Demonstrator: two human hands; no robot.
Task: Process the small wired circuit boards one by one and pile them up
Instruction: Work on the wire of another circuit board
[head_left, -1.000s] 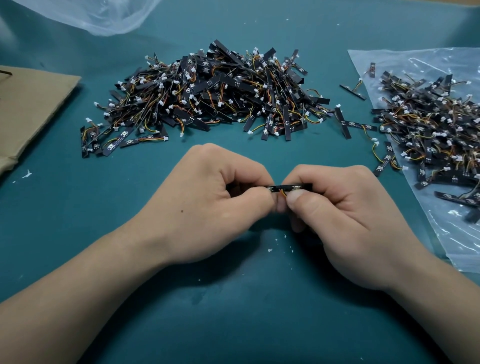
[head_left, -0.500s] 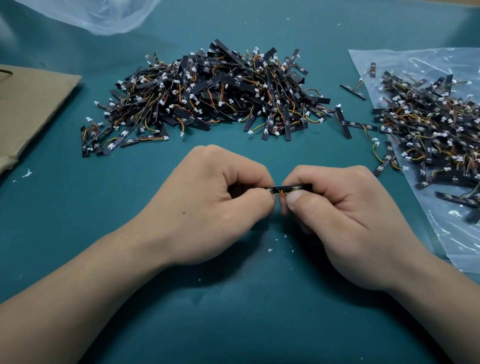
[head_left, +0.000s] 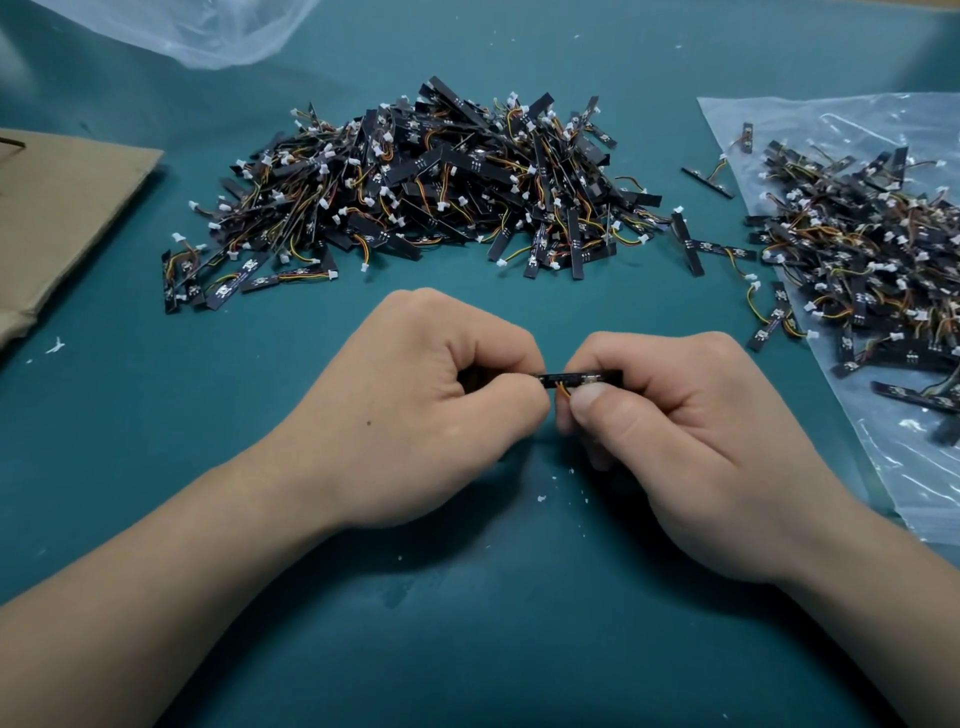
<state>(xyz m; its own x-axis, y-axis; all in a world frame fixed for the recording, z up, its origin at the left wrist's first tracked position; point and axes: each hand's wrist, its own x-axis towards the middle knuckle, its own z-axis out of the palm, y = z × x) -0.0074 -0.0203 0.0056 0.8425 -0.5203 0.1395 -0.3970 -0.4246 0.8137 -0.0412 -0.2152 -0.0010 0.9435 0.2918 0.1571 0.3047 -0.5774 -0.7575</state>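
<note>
Green tabletop. Big heap of boards upper centre; second heap on a clear plastic sheet at right edge; cardboard upper left. Nothing blocks the hands. Held board, frame centre: thin black strip, level, orange wires hanging beneath. Left hand and right hand each have their grip clenched on one end, thumbs nearly touching.

Place: small electronics assembly workbench.
Desk: teal mat, flecked with white bits.
Upper centre: heap of wired circuit boards.
Right edge: more boards on a clear plastic bag.
Left edge: brown cardboard.
</note>
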